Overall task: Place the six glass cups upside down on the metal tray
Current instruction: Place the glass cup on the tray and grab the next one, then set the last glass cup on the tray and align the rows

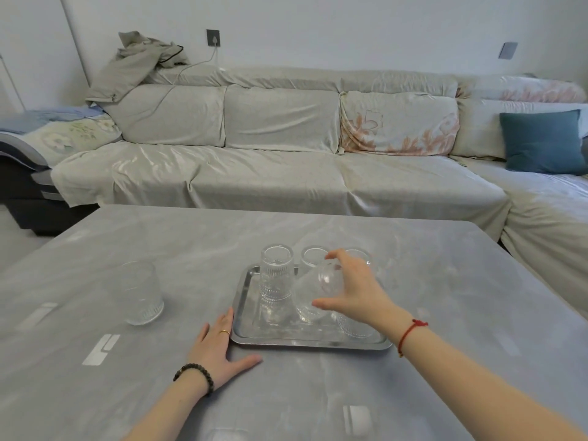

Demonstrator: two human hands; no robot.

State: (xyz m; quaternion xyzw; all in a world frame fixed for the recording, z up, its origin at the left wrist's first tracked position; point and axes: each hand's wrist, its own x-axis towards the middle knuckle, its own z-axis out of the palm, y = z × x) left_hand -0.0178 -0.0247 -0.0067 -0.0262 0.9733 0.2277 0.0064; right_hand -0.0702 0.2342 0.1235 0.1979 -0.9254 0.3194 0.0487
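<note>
A metal tray (308,341) lies on the grey table, near its front middle. Several glass cups stand upside down on it: one at the back left (276,272), one at the back middle (313,255), one at the front right (353,329) and one partly hidden behind my right hand. My right hand (353,289) is over the tray, shut on a tilted glass cup (313,296), its base towards the hand. One more glass cup (140,292) stands alone on the table to the left. My left hand (219,351) rests flat, fingers apart, against the tray's left front corner.
A long covered sofa (280,173) runs behind the table and turns along the right side, with a teal cushion (542,141). The table's (461,313) far edge is just beyond the tray.
</note>
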